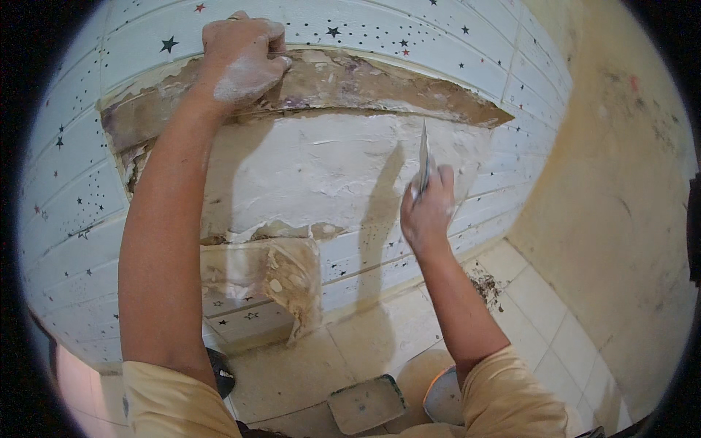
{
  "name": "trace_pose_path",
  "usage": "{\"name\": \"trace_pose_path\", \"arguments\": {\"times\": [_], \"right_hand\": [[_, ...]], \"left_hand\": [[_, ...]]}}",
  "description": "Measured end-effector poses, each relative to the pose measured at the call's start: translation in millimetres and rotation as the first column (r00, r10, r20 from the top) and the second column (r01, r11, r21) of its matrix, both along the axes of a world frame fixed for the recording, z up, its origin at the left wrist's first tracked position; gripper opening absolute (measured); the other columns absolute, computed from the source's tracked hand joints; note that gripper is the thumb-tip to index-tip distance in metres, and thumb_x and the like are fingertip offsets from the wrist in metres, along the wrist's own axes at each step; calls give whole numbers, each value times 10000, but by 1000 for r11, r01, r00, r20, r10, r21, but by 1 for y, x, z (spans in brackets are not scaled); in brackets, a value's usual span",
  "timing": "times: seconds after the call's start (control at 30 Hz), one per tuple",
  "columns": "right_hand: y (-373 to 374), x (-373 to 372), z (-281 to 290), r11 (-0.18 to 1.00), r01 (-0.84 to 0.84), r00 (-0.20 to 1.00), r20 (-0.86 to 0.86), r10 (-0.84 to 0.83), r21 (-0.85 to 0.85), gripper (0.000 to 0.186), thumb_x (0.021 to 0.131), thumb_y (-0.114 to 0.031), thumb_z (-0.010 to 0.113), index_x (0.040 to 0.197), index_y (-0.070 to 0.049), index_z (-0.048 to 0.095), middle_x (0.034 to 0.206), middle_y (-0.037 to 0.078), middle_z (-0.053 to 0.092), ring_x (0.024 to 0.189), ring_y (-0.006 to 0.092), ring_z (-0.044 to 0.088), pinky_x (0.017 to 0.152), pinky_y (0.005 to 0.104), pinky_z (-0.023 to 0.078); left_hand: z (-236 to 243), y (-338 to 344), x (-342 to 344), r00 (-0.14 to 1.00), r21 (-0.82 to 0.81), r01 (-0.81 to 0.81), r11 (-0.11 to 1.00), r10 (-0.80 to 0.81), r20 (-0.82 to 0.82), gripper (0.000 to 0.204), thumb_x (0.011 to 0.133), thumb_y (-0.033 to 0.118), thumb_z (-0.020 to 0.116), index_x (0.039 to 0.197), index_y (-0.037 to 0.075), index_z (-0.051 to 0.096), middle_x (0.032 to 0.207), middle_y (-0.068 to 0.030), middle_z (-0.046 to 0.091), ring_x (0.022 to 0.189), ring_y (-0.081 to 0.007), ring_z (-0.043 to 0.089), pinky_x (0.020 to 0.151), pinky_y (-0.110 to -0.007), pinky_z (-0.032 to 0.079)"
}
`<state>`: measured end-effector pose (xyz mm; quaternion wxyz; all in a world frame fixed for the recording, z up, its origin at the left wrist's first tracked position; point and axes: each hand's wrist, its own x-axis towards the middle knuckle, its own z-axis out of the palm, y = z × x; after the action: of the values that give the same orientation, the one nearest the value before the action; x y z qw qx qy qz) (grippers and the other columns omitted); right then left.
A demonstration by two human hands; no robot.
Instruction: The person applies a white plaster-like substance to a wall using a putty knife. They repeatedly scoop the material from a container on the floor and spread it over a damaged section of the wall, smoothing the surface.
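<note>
My left hand [242, 62], its knuckles dusted white, is against the upper edge of a torn brown strip [343, 84] in the star-patterned white wall panels [365, 18]. Its fingers are curled, and what they hold, if anything, is hidden. My right hand [427, 208] grips a thin metal scraper [424, 150], blade pointing up, in front of a patch of white plaster [307, 168] below the strip. Whether the blade touches the plaster I cannot tell. A ragged brown exposed area [292, 274] lies under the plaster.
A tiled floor [350, 339] runs below, with a shallow tray [365, 405], a round container [442, 398] partly behind my right arm, and scattered debris [488, 288]. A stained plain wall [606, 204] stands at right. A dark object [221, 372] shows beside my left forearm.
</note>
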<state>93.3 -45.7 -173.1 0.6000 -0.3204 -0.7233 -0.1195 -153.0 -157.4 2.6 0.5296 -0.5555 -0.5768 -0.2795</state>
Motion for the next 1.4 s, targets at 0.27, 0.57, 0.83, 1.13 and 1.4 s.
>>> {"name": "trace_pose_path", "arguments": {"times": [0.27, 0.57, 0.83, 1.13, 1.4], "right_hand": [[25, -34, -81, 974, -206, 822, 556, 122, 92, 385, 711, -36, 561, 1083, 65, 542, 948, 207, 523, 787, 367, 541, 692, 448, 478], [-23, 12, 4, 964, -256, 932, 249, 265, -69, 441, 648, 7, 631, 1082, -44, 577, 844, 174, 504, 756, 360, 555, 645, 429, 461], [-15, -23, -20, 871, -427, 621, 622, 477, -241, 147, 750, -127, 666, 867, -69, 596, 785, 119, 562, 754, 345, 575, 631, 422, 464], [39, -7, 5, 991, -53, 881, 461, 106, -126, 289, 747, -282, 690, 971, -113, 620, 903, 125, 625, 846, 345, 609, 689, 439, 485], [-17, -38, -7, 955, -236, 646, 704, 294, -182, 209, 784, -160, 663, 975, -82, 633, 894, 124, 642, 842, 317, 618, 702, 389, 495]], "left_hand": [[4, -3, 16, 998, -65, -33, 997, 36, 42, 126, 668, 186, 655, 777, 122, 656, 770, -75, 637, 888, -268, 569, 815, -417, 383], [5, -6, 11, 999, 9, -34, 999, 34, 14, 183, 609, 303, 691, 631, 127, 646, 699, -99, 644, 782, -304, 589, 715, -444, 423], [6, -5, 6, 999, -22, -10, 1000, 11, 32, 143, 588, 274, 665, 632, 141, 639, 700, -90, 638, 808, -312, 582, 718, -446, 414], [4, 2, 4, 999, 15, 33, 999, -33, -1, 140, 594, 270, 671, 640, 143, 636, 694, -76, 634, 818, -301, 578, 745, -446, 401], [4, -9, -1, 1000, 9, 9, 1000, -9, 17, 143, 599, 271, 673, 638, 140, 631, 702, -75, 635, 823, -299, 573, 767, -445, 399]]}}
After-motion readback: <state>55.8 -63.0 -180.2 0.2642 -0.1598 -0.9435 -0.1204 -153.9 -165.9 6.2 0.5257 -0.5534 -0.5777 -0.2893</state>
